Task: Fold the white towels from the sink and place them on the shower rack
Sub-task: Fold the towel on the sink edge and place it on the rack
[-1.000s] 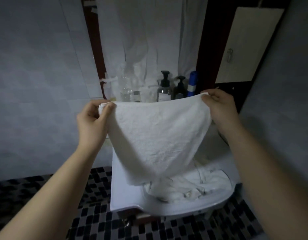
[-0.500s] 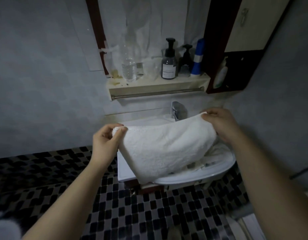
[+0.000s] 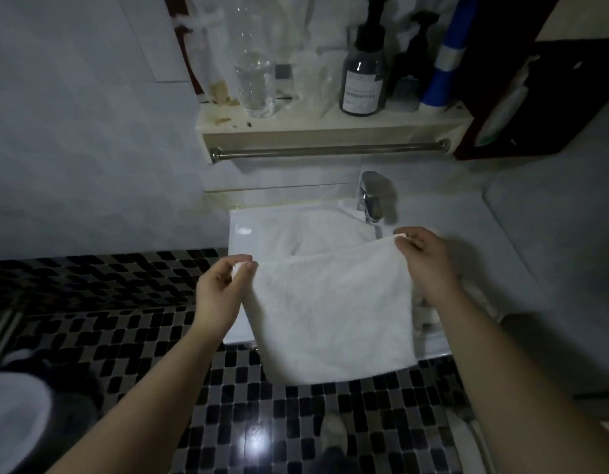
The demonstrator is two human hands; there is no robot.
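While the person stands before the sink (image 3: 241, 230), each hand pinches one top corner of a white towel (image 3: 334, 313). The left hand (image 3: 221, 295) is at the sink's left front and the right hand (image 3: 429, 261) is over the basin, the two well apart. The towel hangs flat between them, past the sink's front edge. More towels (image 3: 313, 234) lie in the basin behind it. A tap (image 3: 373, 200) stands at the sink's back. Above the sink, a shelf (image 3: 330, 130) carries a clear bottle (image 3: 255, 80), a dark pump bottle (image 3: 364, 80) and a blue bottle (image 3: 443, 70). The pump bottle's pale label bears print too small to read.
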